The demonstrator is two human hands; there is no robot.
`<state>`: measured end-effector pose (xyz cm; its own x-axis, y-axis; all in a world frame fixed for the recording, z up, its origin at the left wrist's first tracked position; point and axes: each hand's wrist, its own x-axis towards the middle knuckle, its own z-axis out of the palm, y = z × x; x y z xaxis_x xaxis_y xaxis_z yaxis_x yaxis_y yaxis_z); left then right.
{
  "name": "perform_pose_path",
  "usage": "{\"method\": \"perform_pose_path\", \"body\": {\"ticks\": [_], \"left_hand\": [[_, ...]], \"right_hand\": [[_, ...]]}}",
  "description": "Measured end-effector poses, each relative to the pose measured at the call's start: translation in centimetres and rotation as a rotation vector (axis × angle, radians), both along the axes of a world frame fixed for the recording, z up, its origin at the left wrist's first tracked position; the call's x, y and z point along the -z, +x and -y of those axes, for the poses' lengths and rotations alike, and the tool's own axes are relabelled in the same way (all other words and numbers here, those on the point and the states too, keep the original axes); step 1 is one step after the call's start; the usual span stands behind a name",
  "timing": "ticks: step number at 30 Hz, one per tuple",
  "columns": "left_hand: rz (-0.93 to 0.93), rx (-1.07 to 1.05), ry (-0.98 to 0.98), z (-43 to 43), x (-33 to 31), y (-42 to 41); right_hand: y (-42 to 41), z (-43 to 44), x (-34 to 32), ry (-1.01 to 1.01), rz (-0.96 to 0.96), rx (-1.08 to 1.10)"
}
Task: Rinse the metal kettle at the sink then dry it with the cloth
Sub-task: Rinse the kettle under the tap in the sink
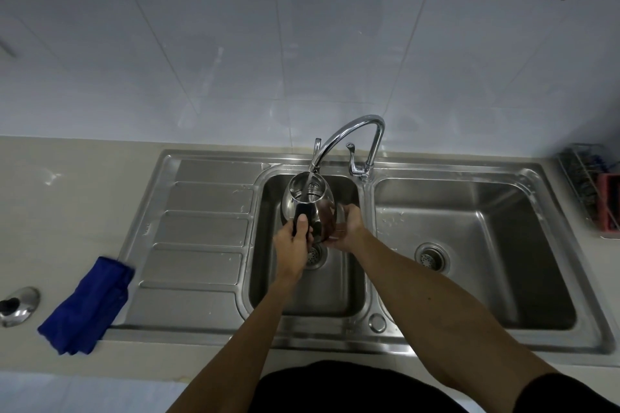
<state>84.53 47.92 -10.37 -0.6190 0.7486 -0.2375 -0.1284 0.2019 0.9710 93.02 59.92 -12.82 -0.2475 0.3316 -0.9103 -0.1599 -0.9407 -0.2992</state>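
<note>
Metal kettle (323, 211) was held in the air over the left basin (328, 292) of the double sink (553, 168), directly below the tap (352, 131) outlet. A thin stream of water (308, 185) fell into its open top, so rinsing looked under way.

Left hand (293, 245) was wrapped round the black handle (302, 216), thumb laid along the top. It seemed to carry the weight and set the tilt.

Right hand (350, 228) was cupped round the lower right side of the body, fingers curling under the base. Likely a steadying hold as the water added load, and placed to turn or swirl the pot.

Orientation: mouth faced up and a little toward the wall, meeting the stream. The handle side faced the person. The long axis ran from the base, low and near the person, up to the mouth, close to upright with a slight lean. The spout could not be made out.

Blue cloth (87, 307) lay bunched on the desk (67, 211) to the left, its edge touching the sink's drainboard. It was well apart from both hands, untouched, within reach for drying. A metal lid (20, 307) with a dark knob sat just beyond the cloth, perhaps the kettle's own.
</note>
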Motion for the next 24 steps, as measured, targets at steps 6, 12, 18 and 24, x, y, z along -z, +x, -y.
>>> {"method": "perform_pose_path", "body": {"ticks": [6, 12, 18, 24], "left_hand": [[0.056, 0.083, -0.021, 0.2, -0.1, -0.7], [0.093, 0.103, -0.039, 0.1, -0.6, -0.8], [0.101, 0.145, -0.05, 0.2, -0.6, -0.8], [0.096, 0.16, -0.055, 0.1, -0.9, -0.6]], "right_hand": [[0.2, 0.6, -2.0, 0.025, 0.023, 0.002], [0.3, 0.6, -1.7, 0.01, -0.009, -0.01], [0.7, 0.3, -1.2, 0.0, -0.053, -0.007], [0.7, 0.4, -1.1, -0.005, -0.075, 0.002]]}}
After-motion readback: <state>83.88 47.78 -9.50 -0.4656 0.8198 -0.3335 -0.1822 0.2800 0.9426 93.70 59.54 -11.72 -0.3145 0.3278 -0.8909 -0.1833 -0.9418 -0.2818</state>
